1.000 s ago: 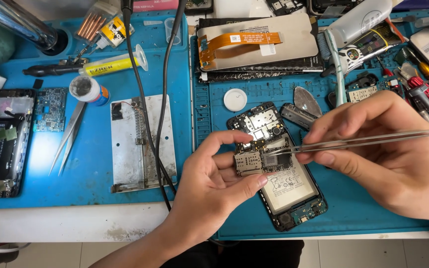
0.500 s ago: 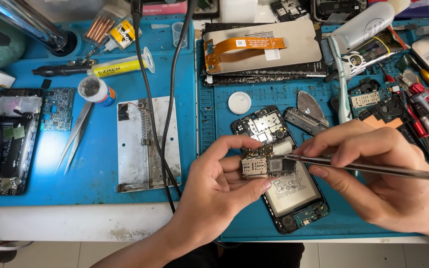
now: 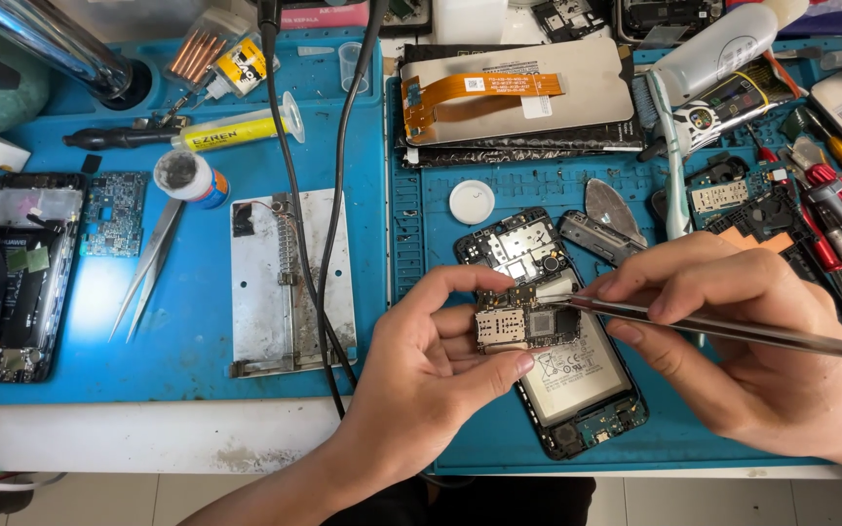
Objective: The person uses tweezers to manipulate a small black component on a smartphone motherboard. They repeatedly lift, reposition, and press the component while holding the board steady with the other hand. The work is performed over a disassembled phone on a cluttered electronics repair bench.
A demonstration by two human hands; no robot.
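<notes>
I hold the small circuit board (image 3: 526, 321) pinched between thumb and fingertips of my left hand (image 3: 431, 365), above the opened phone (image 3: 562, 360) on the blue worktop (image 3: 197, 321). My right hand (image 3: 733, 341), at 3 o'clock from the board, has its fingers closed on the tweezers (image 3: 733, 331), whose tip touches the board's upper edge.

One camera sits on the person's head. It looks down, close up, at the blue mat (image 3: 197, 321) and both hands.
</notes>
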